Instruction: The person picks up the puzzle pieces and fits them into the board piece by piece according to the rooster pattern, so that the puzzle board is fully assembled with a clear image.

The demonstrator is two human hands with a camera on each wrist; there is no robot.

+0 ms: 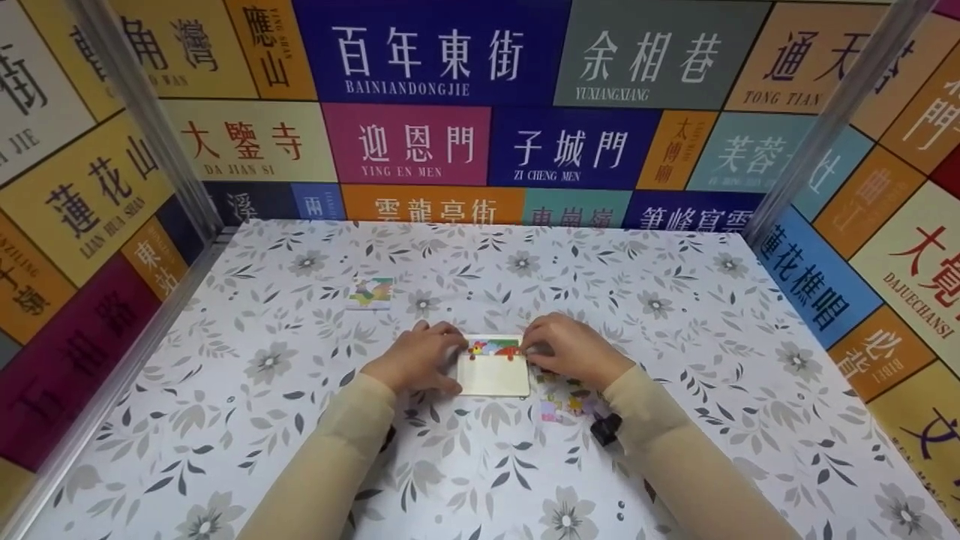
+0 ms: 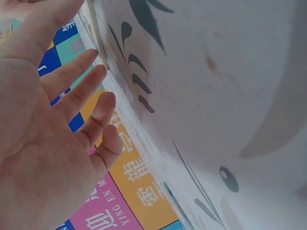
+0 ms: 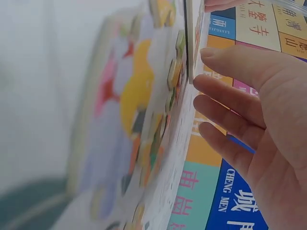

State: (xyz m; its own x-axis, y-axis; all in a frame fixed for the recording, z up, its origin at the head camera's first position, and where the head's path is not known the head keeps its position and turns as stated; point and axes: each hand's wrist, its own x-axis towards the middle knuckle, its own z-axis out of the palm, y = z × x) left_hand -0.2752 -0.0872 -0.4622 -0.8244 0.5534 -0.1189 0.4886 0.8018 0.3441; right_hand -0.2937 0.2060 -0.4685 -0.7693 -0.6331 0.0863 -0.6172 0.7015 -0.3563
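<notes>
A small cream puzzle board (image 1: 491,379) lies flat on the table, with a strip of colourful puzzle pieces (image 1: 495,348) along its far edge. At its left side is my left hand (image 1: 421,358), fingers by the far corner and thumb by the near one; its fingers are spread and loosely bent in the left wrist view. My right hand (image 1: 574,349) is at the board's far right corner, fingertips by the edge. In the right wrist view its fingers (image 3: 230,98) are nearly straight, with no piece visible between them. Loose puzzle pieces (image 1: 553,410) lie below the right hand, partly hidden by it.
A colourful square picture piece (image 1: 371,294) lies farther back on the left. The white table (image 1: 495,465) has a grey flower and leaf pattern. Panels of coloured signs (image 1: 442,52) stand behind and on both sides. A black wrist device (image 1: 606,429) sits under the right wrist.
</notes>
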